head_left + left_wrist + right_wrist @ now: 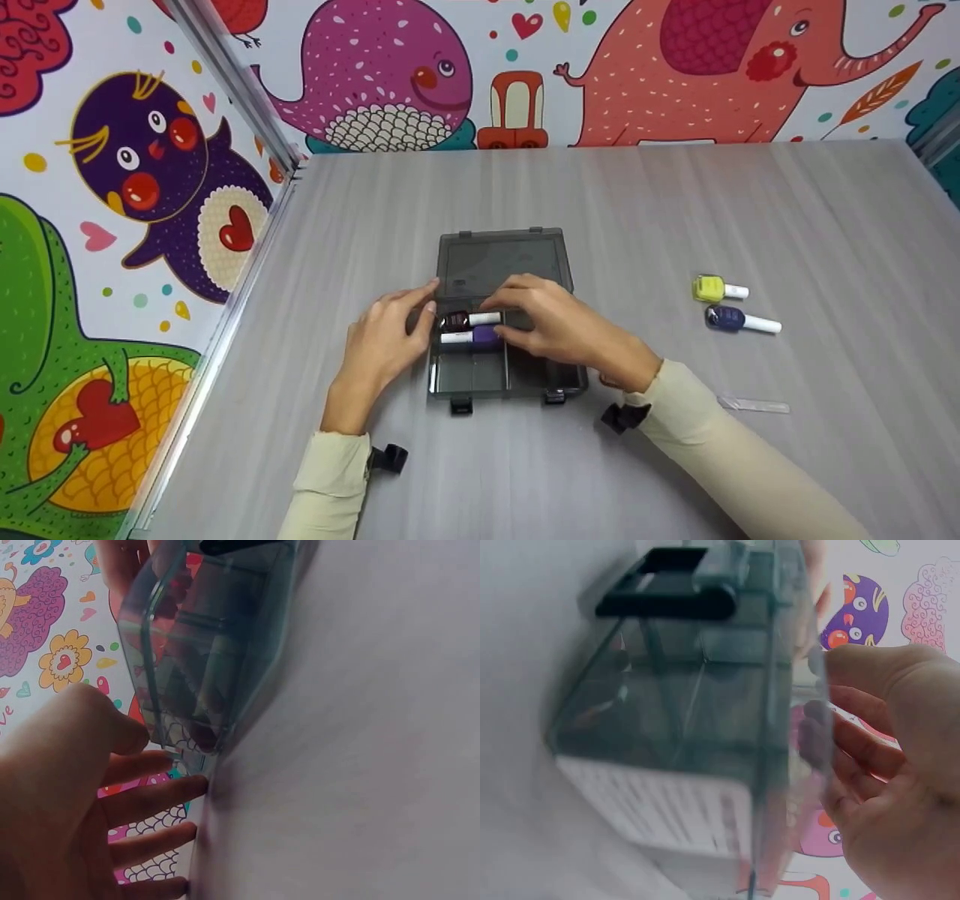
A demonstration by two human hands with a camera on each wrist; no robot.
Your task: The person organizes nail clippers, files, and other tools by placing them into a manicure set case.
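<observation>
In the head view, a grey see-through divided case (469, 379) lies with its lid (502, 266) folded back. Two nail polish bottles lie side by side in its upper left compartment: a dark red nail polish (454, 322) and a purple nail polish (486, 336), their white caps pointing opposite ways. My right hand (551, 319) reaches over the case, thumb at the purple bottle's end and fingertips by the dark red one's cap. Beside the case's left edge is my left hand (382, 330), its fingers spread loosely in the left wrist view (112, 795) and holding nothing.
A yellow nail polish (709, 288) and a dark blue nail polish (726, 319) lie on the table to the right. Closer to me lies a thin clear strip (754, 406). Printed panels (555, 75) border the table at the back and left.
</observation>
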